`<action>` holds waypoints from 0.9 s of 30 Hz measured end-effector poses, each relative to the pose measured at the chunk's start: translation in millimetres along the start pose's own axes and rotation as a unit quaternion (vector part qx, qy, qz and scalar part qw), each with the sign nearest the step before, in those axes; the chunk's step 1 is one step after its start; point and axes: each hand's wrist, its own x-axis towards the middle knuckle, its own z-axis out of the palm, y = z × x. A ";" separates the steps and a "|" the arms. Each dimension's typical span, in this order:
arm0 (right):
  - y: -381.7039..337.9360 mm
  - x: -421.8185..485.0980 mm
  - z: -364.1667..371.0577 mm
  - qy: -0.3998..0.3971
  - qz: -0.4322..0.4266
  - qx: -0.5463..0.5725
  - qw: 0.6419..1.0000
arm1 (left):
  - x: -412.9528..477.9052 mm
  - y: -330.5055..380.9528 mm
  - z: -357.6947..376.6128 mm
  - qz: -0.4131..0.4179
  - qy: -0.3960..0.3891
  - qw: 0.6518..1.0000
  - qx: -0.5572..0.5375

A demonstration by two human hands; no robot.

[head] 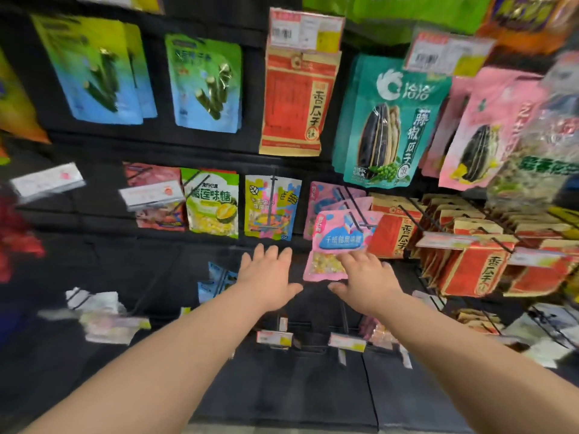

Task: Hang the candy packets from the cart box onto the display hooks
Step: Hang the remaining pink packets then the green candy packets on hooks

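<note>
A pink candy packet (335,242) with a blue label hangs at the front of a black display hook (352,202), with more pink packets behind it. My right hand (366,280) is just below it, fingers stretched out, fingertips touching the packet's lower edge. My left hand (269,277) is stretched out with spread fingers beside it to the left, in front of the black back panel, holding nothing. The cart box is out of view.
Yellow-green durian candy (213,205) and colourful packets (271,208) hang left of the pink ones. Red seed packets (470,264) crowd the hooks on the right. Teal (388,120) and red bags (297,98) hang above. Price tags (274,336) stick out on hooks below my hands.
</note>
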 end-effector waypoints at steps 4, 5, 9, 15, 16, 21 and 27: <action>-11.7 -17.9 -5.3 -0.001 -0.033 -0.001 0.999 | -31.0 -7.2 -4.5 -0.024 0.000 1.000 0.008; -14.4 -22.2 -6.1 -0.003 -0.041 0.000 0.999 | -38.1 -9.0 -5.2 -0.032 -0.002 0.999 0.008; -23.8 -38.2 -10.7 -0.014 -0.085 -0.005 0.996 | -65.9 -12.8 -5.4 -0.077 0.000 0.997 -0.001; -42.0 -71.3 -12.5 -0.031 -0.172 0.018 0.984 | -131.8 -13.2 2.1 -0.162 0.007 0.987 -0.010; -45.8 -76.9 -10.2 -0.034 -0.189 0.022 0.981 | -145.9 -13.2 4.1 -0.177 0.008 0.984 -0.009; -76.4 -106.5 -5.6 -0.048 -0.261 0.022 0.964 | -211.3 -24.0 19.9 -0.244 0.019 0.970 0.014; -123.1 -137.9 -3.3 -0.055 -0.325 0.019 0.944 | -274.0 -47.3 28.4 -0.320 0.005 0.947 0.012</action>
